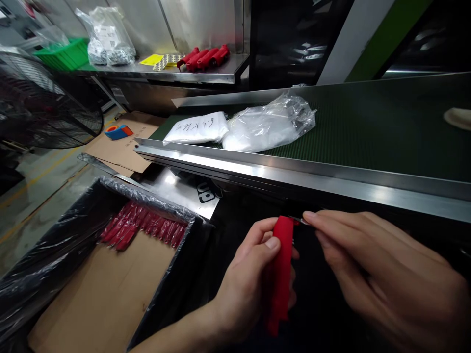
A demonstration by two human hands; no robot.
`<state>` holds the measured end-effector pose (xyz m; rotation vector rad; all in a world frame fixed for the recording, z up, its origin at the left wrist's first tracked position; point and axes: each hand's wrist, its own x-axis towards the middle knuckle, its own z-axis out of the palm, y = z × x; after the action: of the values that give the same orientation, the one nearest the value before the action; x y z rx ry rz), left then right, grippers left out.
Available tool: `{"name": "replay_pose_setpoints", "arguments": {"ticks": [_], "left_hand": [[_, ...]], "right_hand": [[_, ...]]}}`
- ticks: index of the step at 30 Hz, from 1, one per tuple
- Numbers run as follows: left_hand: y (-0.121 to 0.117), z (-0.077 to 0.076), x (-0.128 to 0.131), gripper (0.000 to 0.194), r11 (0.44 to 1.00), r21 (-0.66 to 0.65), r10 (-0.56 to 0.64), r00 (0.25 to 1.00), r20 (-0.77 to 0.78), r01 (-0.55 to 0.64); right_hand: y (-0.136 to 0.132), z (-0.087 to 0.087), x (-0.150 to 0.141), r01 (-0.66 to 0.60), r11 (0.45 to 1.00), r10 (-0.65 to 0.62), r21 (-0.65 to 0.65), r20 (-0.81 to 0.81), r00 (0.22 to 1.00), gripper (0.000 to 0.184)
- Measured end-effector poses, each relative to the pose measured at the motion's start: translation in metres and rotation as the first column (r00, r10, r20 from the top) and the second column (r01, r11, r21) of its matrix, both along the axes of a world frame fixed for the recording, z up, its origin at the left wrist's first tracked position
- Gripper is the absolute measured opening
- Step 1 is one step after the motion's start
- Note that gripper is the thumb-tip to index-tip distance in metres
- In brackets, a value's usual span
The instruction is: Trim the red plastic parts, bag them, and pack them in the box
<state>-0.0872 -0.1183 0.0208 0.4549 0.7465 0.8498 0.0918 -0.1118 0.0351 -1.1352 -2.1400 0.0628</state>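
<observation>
My left hand [250, 274] is closed round a long red plastic part [283, 269], thumb on its near face and fingers behind it. The part stands roughly upright, its top end tipped towards my right hand. My right hand [382, 274] pinches a thin metal piece [300, 220] between thumb and fingertips. That piece reaches the top edge of the red part; whether it is a tool or a small fitting I cannot tell. Motion blurs the lower right hand.
A box lined with black plastic [187, 235] stands at left, holding several wrapped red parts [147, 223] on cardboard. Beyond runs a green conveyor belt [360, 137] with white plastic bags [265, 125]. Several red parts [206, 58] lie on a metal shelf [184, 76]. A fan [51, 103] stands far left.
</observation>
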Motion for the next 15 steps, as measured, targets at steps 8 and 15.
{"name": "replay_pose_setpoints", "arguments": {"ticks": [8,15], "left_hand": [[-0.0012,0.0013,-0.0001,0.03,1.0,0.004,0.014,1.0,-0.006,-0.014],[-0.0021,0.0014,0.0001,0.03,1.0,-0.019,0.012,1.0,-0.001,-0.012]], "right_hand": [[0.0005,-0.0009,0.0008,-0.003,1.0,0.003,0.0,0.02,1.0,0.037],[-0.0011,-0.0024,0.0032,-0.021,1.0,0.021,0.016,0.018,1.0,0.039]]}}
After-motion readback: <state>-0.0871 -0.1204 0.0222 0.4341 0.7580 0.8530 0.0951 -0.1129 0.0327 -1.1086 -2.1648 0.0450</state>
